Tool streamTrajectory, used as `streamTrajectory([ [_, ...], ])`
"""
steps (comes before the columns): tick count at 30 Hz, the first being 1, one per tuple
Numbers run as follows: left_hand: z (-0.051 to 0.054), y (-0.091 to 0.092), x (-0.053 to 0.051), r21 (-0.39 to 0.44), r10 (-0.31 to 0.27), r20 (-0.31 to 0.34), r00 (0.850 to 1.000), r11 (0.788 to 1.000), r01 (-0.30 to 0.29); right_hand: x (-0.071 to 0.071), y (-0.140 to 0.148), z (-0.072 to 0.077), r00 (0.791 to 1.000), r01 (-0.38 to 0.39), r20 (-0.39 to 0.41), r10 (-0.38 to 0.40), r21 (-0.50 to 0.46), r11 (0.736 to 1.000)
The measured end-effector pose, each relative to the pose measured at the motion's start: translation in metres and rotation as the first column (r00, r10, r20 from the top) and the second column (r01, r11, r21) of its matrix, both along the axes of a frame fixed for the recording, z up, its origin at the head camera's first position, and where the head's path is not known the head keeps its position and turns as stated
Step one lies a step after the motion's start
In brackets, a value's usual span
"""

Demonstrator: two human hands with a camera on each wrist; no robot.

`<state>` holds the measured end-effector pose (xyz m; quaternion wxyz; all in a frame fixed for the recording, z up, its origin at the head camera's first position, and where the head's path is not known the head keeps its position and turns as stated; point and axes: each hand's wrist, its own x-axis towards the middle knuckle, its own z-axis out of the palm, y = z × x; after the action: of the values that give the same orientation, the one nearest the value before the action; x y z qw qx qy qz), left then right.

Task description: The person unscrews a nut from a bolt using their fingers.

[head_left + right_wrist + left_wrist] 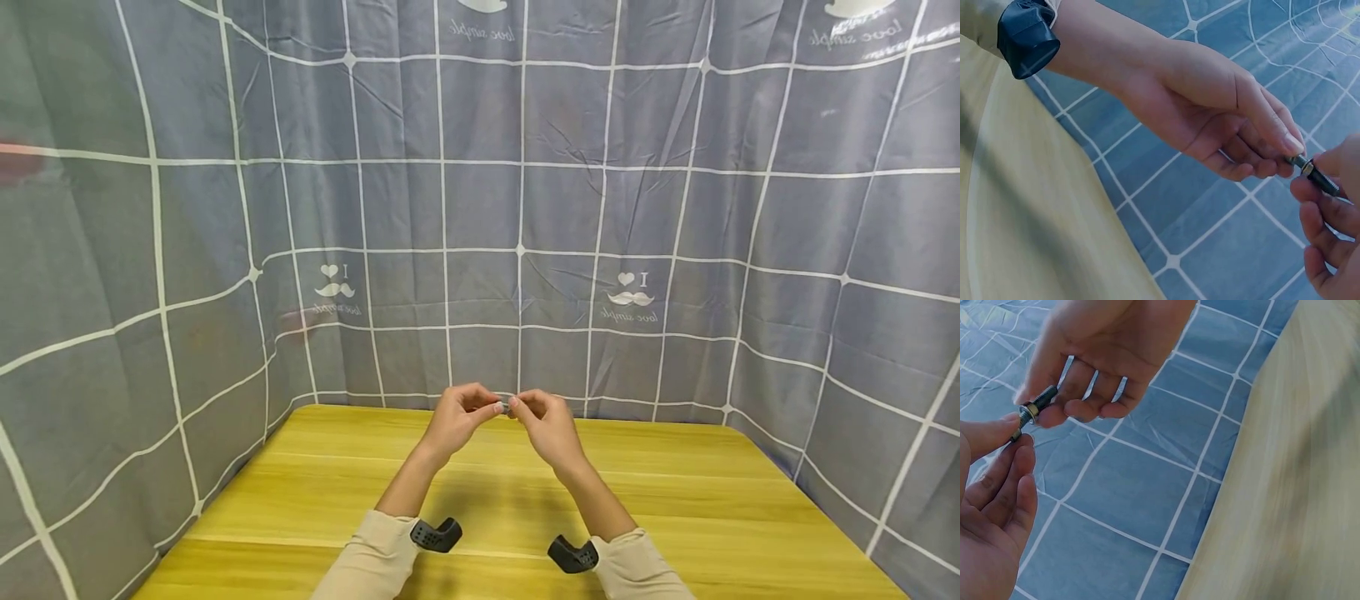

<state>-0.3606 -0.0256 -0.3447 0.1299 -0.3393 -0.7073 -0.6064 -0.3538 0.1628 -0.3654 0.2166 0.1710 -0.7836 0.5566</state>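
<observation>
Over the desk (498, 542), the left hand (456, 423)'s fingers pinch one end of a bolt (1042, 399), the right hand (553, 429)'s its shaft near the ring (1029, 411). Threading seems underway; next likely calls for twisting against a steady grip. Beyond hangs a curtain (480, 208).

The bolt (1042, 399) looks shiny metal, the tabletop (315, 492) smooth wood.

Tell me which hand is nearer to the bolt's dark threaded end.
Right. The bolt's threaded end points toward the right hand and lies close beside it; the left hand pinches the opposite end, beyond the metal ring.
</observation>
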Motion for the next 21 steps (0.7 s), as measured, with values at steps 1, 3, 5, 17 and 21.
streamTrajectory([
  [1,-0.0007,-0.0001,-0.0001,0.001,-0.002,0.001,1.0,1.0,0.002,-0.0002,-0.0002,-0.0009,1.0,0.0,-0.004,0.0,0.004,1.0],
  [3,-0.0021,-0.0005,-0.0001,0.004,-0.004,0.006,1.0,1.0,0.004,-0.0007,-0.0002,-0.0023,1.0,-0.005,-0.017,0.005,0.001,1.0],
  [5,-0.003,-0.001,-0.0004,0.009,-0.005,0.008,1.0,1.0,0.005,-0.0004,-0.0003,-0.0025,1.0,-0.006,-0.014,0.006,-0.011,1.0],
  [17,-0.0025,-0.0019,-0.0032,0.011,-0.032,0.011,0.999,0.999,0.032,-0.0018,0.0016,0.0002,0.999,-0.045,0.003,0.045,-0.002,0.999],
  [21,-0.0019,-0.0031,-0.0025,0.017,-0.03,0.008,1.0,0.999,0.03,-0.0001,0.001,-0.0005,0.999,-0.037,0.017,0.037,0.013,0.999],
])
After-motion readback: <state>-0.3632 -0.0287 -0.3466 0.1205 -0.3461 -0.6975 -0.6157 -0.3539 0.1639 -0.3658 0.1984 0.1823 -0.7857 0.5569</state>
